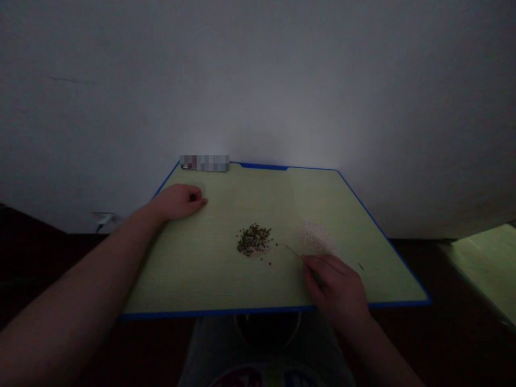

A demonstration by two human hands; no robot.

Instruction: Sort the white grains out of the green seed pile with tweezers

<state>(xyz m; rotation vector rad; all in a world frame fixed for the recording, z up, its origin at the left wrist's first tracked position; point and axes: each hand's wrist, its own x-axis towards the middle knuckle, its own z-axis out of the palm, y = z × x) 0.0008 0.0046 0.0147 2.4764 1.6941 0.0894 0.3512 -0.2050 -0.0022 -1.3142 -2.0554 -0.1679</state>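
My right hand pinches a thin stick like a toothpick, its tip pointing left just above or on the board. To the left of that tip lies a heap of small dark greenish beans or seeds, with a few strays beside it and some pale grains at its lower edge. Beyond the right hand is a spread of pale, rice-like grains, partly hidden by the fingers. My left hand rests on the far left of the board, loosely curled with nothing visible in it.
The pale yellow-green tabletop has a blue rim. A small dark sliver lies at the right, and a blurred label at the far left corner. A grey wall stands behind. Another pale surface is at far right.
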